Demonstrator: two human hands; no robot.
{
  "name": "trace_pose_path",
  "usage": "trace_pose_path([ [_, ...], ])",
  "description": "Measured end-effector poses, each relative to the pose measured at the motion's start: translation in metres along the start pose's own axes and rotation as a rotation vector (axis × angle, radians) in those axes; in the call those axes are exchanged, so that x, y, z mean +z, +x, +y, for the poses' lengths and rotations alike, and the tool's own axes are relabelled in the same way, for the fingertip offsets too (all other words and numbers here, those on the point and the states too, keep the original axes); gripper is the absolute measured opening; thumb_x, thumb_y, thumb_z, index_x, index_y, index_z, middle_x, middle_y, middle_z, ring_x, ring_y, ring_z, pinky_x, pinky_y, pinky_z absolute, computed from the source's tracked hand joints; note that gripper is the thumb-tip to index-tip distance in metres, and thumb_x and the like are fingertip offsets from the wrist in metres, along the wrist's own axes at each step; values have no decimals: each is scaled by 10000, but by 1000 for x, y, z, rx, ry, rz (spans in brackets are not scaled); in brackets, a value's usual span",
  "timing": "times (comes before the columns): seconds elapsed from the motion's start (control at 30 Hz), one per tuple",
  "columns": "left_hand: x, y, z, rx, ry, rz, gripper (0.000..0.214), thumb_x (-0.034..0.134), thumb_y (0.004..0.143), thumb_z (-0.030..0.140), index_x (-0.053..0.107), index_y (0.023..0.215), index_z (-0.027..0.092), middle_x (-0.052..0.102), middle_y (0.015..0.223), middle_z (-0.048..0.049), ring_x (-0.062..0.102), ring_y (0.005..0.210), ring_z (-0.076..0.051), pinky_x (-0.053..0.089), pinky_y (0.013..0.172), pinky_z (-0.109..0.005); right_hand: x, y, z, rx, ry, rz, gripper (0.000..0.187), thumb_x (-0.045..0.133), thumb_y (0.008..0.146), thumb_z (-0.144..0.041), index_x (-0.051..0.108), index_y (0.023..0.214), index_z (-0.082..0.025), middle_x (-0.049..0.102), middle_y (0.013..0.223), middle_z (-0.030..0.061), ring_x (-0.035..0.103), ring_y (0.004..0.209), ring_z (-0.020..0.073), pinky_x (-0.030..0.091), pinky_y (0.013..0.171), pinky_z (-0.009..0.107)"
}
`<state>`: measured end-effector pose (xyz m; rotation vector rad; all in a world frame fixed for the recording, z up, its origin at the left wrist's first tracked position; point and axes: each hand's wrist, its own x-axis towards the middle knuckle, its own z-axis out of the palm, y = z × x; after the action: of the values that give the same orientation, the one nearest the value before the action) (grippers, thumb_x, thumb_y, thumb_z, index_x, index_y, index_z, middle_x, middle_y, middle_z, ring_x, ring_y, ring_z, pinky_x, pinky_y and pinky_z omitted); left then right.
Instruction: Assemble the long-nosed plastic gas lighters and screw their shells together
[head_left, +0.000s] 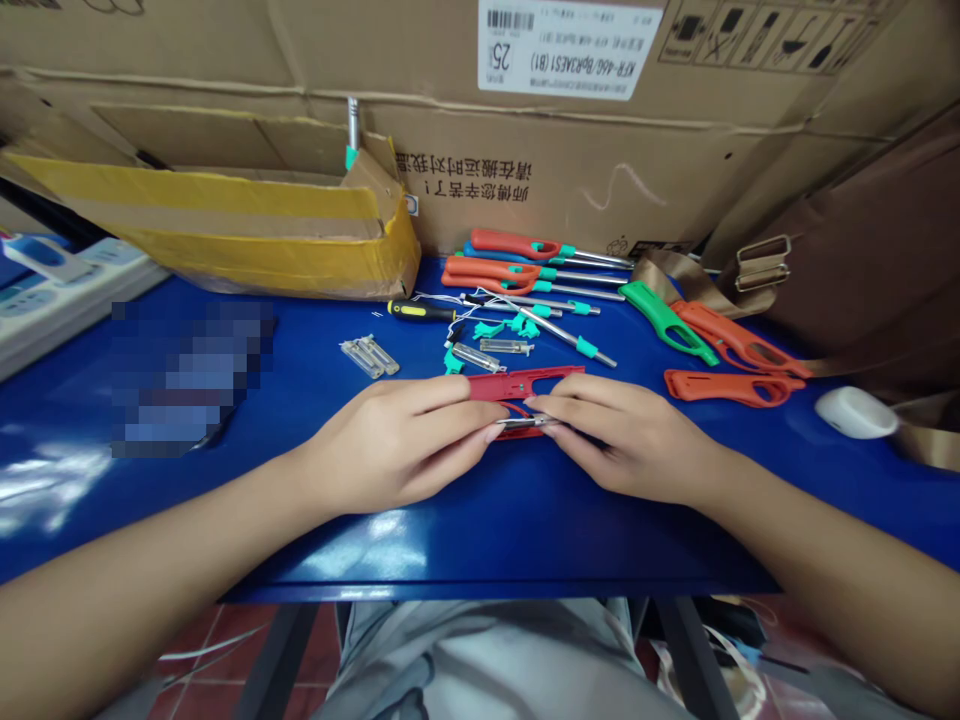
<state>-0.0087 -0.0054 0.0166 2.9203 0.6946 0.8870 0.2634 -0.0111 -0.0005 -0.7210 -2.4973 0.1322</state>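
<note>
Close to the table's front edge, my left hand and my right hand meet, fingers closed. Between them are red lighter casing pieces, one long half with a trigger opening lying on the far side. On the near side, both sets of fingertips pinch a small shiny part at a second red casing piece, mostly covered by my fingers. Just beyond lie clear fuel tanks, green plastic bits and metal lighter tubes with thin white wires.
A black-and-yellow screwdriver lies behind my hands. Several assembled lighters rest at the back. Green and orange casings lie right, near a white rounded object. A yellow-taped carton stands back left, beside a power strip.
</note>
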Motion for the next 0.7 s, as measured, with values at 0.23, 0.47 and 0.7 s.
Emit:
trace_pose_path([
  [0.23, 1, 0, 0, 12, -5, -10, 181, 541, 1007, 196, 706, 1057, 140, 675, 806, -39, 605, 642, -106, 488, 563, -213, 1, 0, -2, -1, -4, -9, 246, 542, 995, -177, 651, 1214, -154, 717, 1052, 114, 696, 936, 209, 607, 791, 334],
  [0.47, 8, -3, 1, -48, -101, -98, 263, 464, 1048, 252, 694, 1157, 185, 722, 1006, -60, 712, 863, -139, 611, 819, -242, -1, 4, -7, -19, -66, -54, 263, 485, 1018, -200, 677, 1188, -144, 736, 1049, 123, 715, 938, 220, 615, 777, 347],
  [0.7, 2, 2, 3, -66, -180, -106, 268, 445, 1045, 223, 696, 1086, 139, 704, 966, -78, 691, 843, -158, 601, 787, -263, -2, 3, -7, -14, -88, -26, 238, 499, 1021, -205, 665, 1186, -162, 744, 1054, 104, 713, 943, 202, 609, 793, 329],
])
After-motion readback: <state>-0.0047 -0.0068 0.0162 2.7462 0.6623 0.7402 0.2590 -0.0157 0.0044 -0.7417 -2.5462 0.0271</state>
